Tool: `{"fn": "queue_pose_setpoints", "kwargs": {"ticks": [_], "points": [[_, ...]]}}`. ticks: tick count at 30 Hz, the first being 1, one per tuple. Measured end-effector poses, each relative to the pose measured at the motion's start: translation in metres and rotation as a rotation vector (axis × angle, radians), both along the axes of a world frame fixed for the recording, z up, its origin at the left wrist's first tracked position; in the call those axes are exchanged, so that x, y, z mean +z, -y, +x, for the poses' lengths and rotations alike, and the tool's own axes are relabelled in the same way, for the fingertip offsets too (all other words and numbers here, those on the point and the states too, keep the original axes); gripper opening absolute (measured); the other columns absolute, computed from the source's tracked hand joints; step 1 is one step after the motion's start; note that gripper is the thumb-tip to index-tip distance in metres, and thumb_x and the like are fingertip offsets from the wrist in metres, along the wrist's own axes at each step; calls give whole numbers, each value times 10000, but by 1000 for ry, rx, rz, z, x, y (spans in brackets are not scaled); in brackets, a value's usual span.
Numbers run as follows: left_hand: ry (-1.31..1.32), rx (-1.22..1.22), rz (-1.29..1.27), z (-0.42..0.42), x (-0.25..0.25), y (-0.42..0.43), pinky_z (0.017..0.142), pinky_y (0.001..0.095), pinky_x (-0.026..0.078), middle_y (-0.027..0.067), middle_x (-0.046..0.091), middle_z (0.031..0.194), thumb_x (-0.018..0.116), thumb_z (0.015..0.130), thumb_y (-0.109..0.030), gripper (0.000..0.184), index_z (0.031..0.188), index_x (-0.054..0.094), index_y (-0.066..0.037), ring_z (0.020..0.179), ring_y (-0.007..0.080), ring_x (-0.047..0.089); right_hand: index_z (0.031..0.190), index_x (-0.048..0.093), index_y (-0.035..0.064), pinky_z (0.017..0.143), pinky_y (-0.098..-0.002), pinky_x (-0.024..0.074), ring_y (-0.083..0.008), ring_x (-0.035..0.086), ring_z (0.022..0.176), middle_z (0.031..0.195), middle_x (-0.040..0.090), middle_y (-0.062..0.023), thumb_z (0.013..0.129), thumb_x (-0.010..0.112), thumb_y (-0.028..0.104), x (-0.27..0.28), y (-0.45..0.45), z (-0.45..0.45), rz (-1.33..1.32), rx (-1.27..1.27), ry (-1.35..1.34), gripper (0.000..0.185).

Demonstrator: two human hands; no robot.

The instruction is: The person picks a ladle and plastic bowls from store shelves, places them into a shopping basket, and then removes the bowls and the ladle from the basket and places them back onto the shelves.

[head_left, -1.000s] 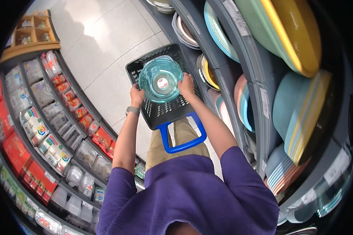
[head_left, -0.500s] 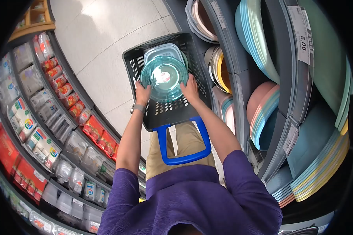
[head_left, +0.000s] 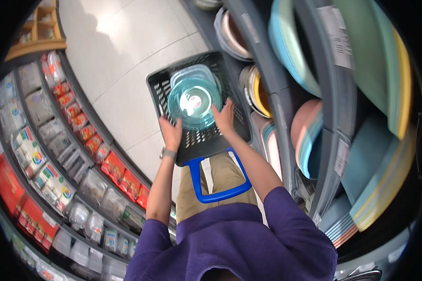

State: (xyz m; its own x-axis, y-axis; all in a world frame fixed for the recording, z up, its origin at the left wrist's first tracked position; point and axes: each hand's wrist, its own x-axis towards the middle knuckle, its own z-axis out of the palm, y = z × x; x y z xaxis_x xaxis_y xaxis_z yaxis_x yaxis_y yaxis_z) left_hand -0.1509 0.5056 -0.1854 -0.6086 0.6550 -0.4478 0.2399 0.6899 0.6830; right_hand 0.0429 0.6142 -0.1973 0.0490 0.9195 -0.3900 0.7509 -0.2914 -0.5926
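Note:
A clear teal plastic bowl point(head_left: 202, 119) rests inside a dark perforated shopping basket point(head_left: 199, 151), on top of a pale blue-grey tray-like container point(head_left: 192, 71). My left hand point(head_left: 172, 133) is at the basket's left edge, thumb and fingers apart, just off the bowl's lower left rim. On the other side my right hand point(head_left: 224, 117) is open beside the bowl's right rim; whether the thumb still touches it I cannot tell. The basket's blue handle point(head_left: 225, 193) hangs toward my body.
Shelves on the right hold stacked plastic basins point(head_left: 307, 126), buckets point(head_left: 262, 93) and large coloured tubs point(head_left: 375, 164). To the left, shelves carry red packets point(head_left: 112, 166) and clear-wrapped disposable ware point(head_left: 93, 178). Pale floor tiles point(head_left: 126, 51) stretch ahead between them.
Both hands have let go of the bowl's rim and drawn back toward me, fingers spreading. The bowl stays in the basket. The view has shifted slightly.

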Motion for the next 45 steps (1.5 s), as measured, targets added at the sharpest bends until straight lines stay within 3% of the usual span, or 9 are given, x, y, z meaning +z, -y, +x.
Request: {"fn": "queue_pose_setpoints", "kwargs": {"ticks": [5, 10, 14, 25, 28, 30, 34, 38, 45], "points": [[-35, -205, 87, 28, 83, 28, 1073, 464, 351, 295, 467, 1319, 636, 893, -142, 565, 1345, 397, 97, 1230, 429, 457, 1197, 476, -40, 922, -500, 449, -447, 515, 1092, 1161, 496, -270, 843, 641, 151, 59, 40, 24, 230, 105, 128, 435], [61, -446, 56, 42, 125, 57, 797, 441, 490, 197, 594, 926, 645, 843, -131, 204, 962, 599, 28, 867, 360, 606, 932, 582, -4, 769, -488, 496, -421, 602, 894, 945, 598, -226, 839, 613, 126, 133, 72, 45, 148, 25, -1, 163], [123, -661, 110, 44, 157, 69, 757, 415, 532, 188, 678, 848, 676, 826, -150, 207, 943, 635, 16, 791, 322, 677, 786, 621, -1, 631, -434, 500, -378, 653, 734, 760, 649, -185, 834, 635, 129, 183, 95, 52, 175, -6, -143, 139], [-29, -910, 275, 16, 262, 19, 748, 404, 544, 217, 714, 876, 656, 888, -214, 278, 957, 662, 55, 825, 341, 710, 830, 651, 2, 603, -392, 511, -318, 682, 666, 726, 676, -172, 855, 624, 122, 342, 107, 56, 399, -147, -374, 126], [103, -864, 313, 20, 323, -4, 737, 383, 538, 210, 716, 864, 654, 894, -221, 287, 955, 666, 60, 817, 319, 715, 855, 638, -4, 625, -267, 503, -100, 632, 674, 728, 654, -38, 933, 572, 82, 415, 84, 57, 516, -233, -522, 134], [120, -857, 381, 22, 349, -29, 722, 355, 531, 183, 718, 839, 646, 910, -233, 297, 1006, 679, 47, 786, 245, 710, 903, 634, -4, 658, -248, 505, -85, 634, 723, 802, 671, -39, 958, 557, 86, 466, 67, 60, 619, -263, -514, 131], [288, -800, 715, 33, 442, -73, 661, 283, 493, 83, 681, 781, 626, 946, -188, 223, 1019, 673, 18, 717, 97, 592, 865, 624, -16, 589, -266, 482, -112, 617, 680, 796, 675, -90, 913, 599, 60, 572, 43, 63, 945, -254, -500, 93], [315, -852, 880, 41, 553, -101, 807, 238, 496, 50, 697, 937, 575, 997, -136, 198, 1063, 648, 35, 882, 84, 623, 865, 631, 2, 590, -341, 475, -230, 601, 638, 784, 637, -119, 865, 633, 51, 661, 34, 71, 1279, -226, -208, 49], [214, -835, 1202, 75, 661, -187, 711, 245, 510, 78, 721, 846, 599, 967, -122, 178, 988, 676, 37, 766, 94, 662, 865, 643, -21, 687, -463, 510, -360, 640, 747, 790, 629, -174, 861, 653, 131, 734, -20, 112, 1500, -320, 248, 153]]}}
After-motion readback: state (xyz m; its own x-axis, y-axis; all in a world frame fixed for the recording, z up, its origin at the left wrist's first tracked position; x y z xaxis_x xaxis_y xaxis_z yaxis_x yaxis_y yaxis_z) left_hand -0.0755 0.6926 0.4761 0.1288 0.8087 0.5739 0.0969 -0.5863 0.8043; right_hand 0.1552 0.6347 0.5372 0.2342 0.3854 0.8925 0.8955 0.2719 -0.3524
